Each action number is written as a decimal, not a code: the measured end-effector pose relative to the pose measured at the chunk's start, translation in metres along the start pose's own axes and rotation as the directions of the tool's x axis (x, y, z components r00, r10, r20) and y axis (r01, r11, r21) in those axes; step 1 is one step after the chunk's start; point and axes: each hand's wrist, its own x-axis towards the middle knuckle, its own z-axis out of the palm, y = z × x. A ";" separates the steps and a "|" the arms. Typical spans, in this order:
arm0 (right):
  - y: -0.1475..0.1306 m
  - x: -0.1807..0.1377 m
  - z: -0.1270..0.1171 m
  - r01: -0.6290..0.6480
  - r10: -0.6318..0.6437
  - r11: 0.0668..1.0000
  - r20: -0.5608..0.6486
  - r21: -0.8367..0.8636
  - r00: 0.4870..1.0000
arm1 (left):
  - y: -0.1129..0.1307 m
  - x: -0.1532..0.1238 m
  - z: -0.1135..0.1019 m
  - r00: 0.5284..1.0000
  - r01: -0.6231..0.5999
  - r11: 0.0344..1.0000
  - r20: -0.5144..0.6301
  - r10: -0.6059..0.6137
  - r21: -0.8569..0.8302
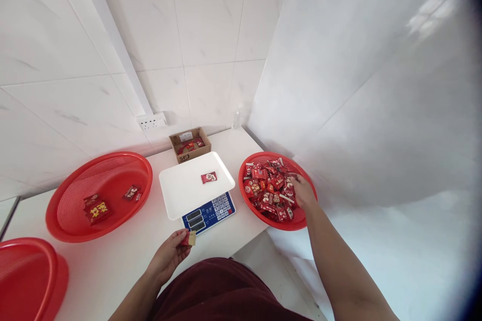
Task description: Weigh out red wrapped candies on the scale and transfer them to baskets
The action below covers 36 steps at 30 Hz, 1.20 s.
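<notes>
My left hand (pixel 172 252) is in front of the scale, its fingers pinched on a small red and tan packet (pixel 190 238). At the right, my right hand (pixel 304 192) reaches into a round red basket (pixel 309 180) heaped with red wrapped snack packets (pixel 268 188). Its fingers are bent together at the right side of the heap; what they grip, if anything, I cannot make out. Between my hands stands a blue digital scale (pixel 207 214) with a white tray (pixel 181 188) on top. A single red snack packet (pixel 209 177) lies on that tray.
Another red basket (pixel 71 185) at the left holds a few red packets (pixel 97 210). Part of an additional red basket (pixel 26 281) shows at lower left. Behind the scale, a cardboard box (pixel 191 144) holds red packaging. A clear bottle (pixel 237 118) stands by the wall.
</notes>
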 end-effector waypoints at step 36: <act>0.035 -0.073 0.106 -0.342 0.299 0.932 0.283 0.117 0.911 | 0.055 0.014 0.010 0.943 -0.303 0.941 0.094 0.319 -0.152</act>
